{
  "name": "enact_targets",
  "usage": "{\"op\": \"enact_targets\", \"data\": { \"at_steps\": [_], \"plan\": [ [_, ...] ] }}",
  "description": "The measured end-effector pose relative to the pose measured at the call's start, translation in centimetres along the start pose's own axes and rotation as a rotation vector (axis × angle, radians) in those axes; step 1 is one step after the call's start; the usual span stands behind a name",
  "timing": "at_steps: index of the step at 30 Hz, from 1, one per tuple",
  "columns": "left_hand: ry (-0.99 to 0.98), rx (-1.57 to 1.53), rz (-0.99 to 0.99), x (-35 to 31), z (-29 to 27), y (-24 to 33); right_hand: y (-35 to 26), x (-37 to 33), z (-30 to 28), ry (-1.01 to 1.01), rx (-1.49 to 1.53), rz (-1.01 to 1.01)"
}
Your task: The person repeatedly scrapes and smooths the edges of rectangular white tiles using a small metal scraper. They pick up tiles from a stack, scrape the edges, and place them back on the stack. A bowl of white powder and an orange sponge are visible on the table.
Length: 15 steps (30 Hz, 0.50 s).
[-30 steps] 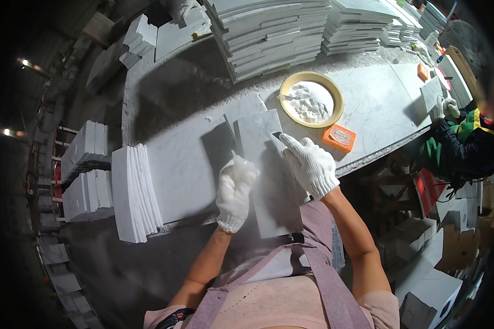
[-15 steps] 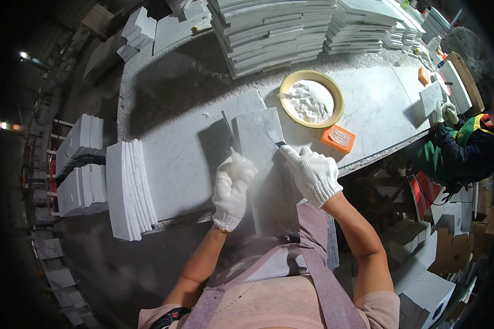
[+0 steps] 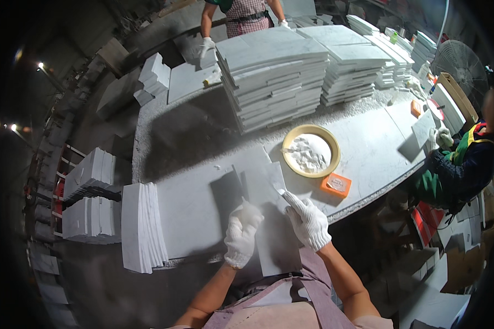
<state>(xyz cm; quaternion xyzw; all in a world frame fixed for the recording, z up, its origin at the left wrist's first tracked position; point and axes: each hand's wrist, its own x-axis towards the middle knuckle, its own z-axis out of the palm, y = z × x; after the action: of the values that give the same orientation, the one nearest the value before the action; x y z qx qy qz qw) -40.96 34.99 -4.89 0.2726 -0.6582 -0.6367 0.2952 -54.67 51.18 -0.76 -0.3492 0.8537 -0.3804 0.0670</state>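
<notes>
A long pale grey marble tile [image 3: 274, 241] slants between my hands, from the tabletop to the apron at my waist. My gloved left hand [image 3: 242, 233] is closed at the tile's left side around a whitish, translucent bottle [image 3: 248, 210] with a pointed nozzle; most of it is hidden by the fingers. My gloved right hand [image 3: 308, 222] grips a small flat-bladed scraper [image 3: 281, 192] at the tile's right edge, index finger stretched along it. Just beyond sits a yellow bowl [image 3: 337, 159] of white powdery material, with an orange box [image 3: 336, 185] beside it.
Tall stacks of marble tiles [image 3: 280, 82] stand along the far table. More tiles lean at the left table end [image 3: 140, 227]. A co-worker [image 3: 247, 13] stands behind the stacks; another [image 3: 455, 159] holds a tile at right, near a fan [image 3: 460, 66].
The view has tipped upward, bringing the far co-worker into sight and shifting the scene lower. My right hand with the scraper has come slightly nearer to me along the tile's edge.
</notes>
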Motion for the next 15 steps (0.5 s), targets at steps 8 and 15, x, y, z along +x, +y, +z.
{"op": "enact_targets", "data": {
  "at_steps": [8, 15],
  "plan": [
    [0.058, 0.139, -0.024, 0.0, -0.2, -1.0, 1.4, -1.7, 0.8, 0.133, 0.102, -0.011],
    [0.025, -0.005, 0.044, -0.2, 0.2, -1.2, 0.2, -2.4, -0.4, 0.064, 0.134, 0.112]
  ]
}}
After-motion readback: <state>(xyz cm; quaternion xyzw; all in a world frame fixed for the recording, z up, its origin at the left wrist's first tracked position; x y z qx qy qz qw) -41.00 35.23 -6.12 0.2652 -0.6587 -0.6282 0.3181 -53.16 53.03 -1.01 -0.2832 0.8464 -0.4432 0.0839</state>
